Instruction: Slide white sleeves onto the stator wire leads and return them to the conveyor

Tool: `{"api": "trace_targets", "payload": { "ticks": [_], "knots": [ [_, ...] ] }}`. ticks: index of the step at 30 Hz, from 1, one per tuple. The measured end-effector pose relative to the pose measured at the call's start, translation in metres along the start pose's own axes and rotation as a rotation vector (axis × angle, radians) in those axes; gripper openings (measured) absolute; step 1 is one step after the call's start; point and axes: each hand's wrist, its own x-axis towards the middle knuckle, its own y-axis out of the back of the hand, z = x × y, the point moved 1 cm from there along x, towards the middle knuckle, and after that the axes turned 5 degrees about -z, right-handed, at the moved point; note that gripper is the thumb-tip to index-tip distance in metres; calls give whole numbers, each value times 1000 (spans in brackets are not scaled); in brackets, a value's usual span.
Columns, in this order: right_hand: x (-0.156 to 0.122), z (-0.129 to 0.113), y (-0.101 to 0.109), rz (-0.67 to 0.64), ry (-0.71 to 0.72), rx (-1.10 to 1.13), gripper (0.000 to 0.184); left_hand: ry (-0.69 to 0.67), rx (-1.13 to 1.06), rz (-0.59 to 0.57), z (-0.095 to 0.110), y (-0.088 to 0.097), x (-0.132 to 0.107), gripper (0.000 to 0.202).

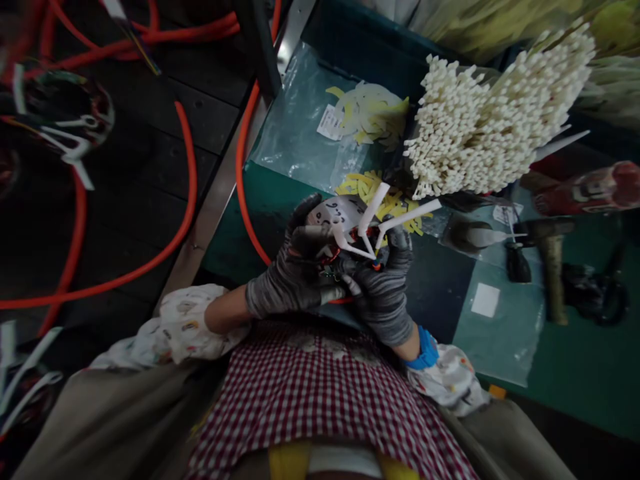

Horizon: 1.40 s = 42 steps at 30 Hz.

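Note:
Close to my body, both gloved hands grip a motor stator with copper windings from either side. Handwriting marks its pale upper face, and several white insulating sleeves stick up from it. My left hand wraps the left side, thumb across the windings. On the other side, my right hand closes round the right edge, fingers near the joined sleeves and a small coloured wire end. Palms and gloves hide the stator's underside. Just beyond lie yellow insulation strips on the green bench.
A large bundle of white sleeves stands at the back right. Right of me lie a hammer, a dropper bottle, scissors and a red bottle. An orange hose loops on the left, near another wound stator.

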Motion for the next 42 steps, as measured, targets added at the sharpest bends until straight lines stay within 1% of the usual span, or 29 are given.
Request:
{"api": "trace_targets", "payload": {
  "ticks": [1,3,6,8,11,13,14,16,18,19,21,22,25,28,32,36,38,40,41,42],
  "knots": [
    [1,-1,0,6,-3,-1,65,-27,0,36,0,-2,0,73],
    [3,-4,2,-21,-6,-15,59,-46,13,82,-2,-4,1,74],
    [4,-3,10,-87,-10,-44,51,25,50,85,-5,-8,1,76],
    [2,0,15,-105,-10,-67,46,27,37,95,-6,-9,0,73],
    [-3,6,17,-53,15,-107,38,-4,33,56,-9,-13,-1,66],
    [-4,11,13,-17,52,-109,36,-23,55,27,-12,-14,0,65],
    [-4,12,10,1,66,-94,39,-62,62,28,-14,-15,1,66],
    [-3,17,2,50,70,7,51,-191,71,60,-17,-14,4,69],
    [-2,21,-6,97,45,200,66,-313,93,75,-18,-12,6,77],
    [-2,23,-9,108,30,307,72,-340,112,72,-18,-11,8,81],
    [-3,27,-15,116,-3,479,79,-338,149,58,-17,-8,9,84],
    [-4,28,-17,120,-22,530,82,-320,163,49,-16,-7,10,83],
    [-6,27,-18,142,-71,601,81,-242,199,35,-14,-4,11,80],
    [-1,21,-14,98,-82,641,76,-203,248,33,-14,-2,10,77],
    [4,15,-12,56,-69,585,76,-222,324,35,-16,0,6,81],
    [2,14,-23,128,-92,514,72,-216,317,87,-15,-3,3,73],
    [0,11,-30,153,-87,499,73,-205,324,97,-15,-4,3,71],
    [-2,6,-28,163,-25,473,77,-221,352,102,-16,-4,4,75],
    [-3,4,-23,169,40,434,74,-247,360,117,-17,-4,4,79],
    [-6,3,-15,182,124,371,67,-279,357,136,-18,-3,5,83]
  ]
}}
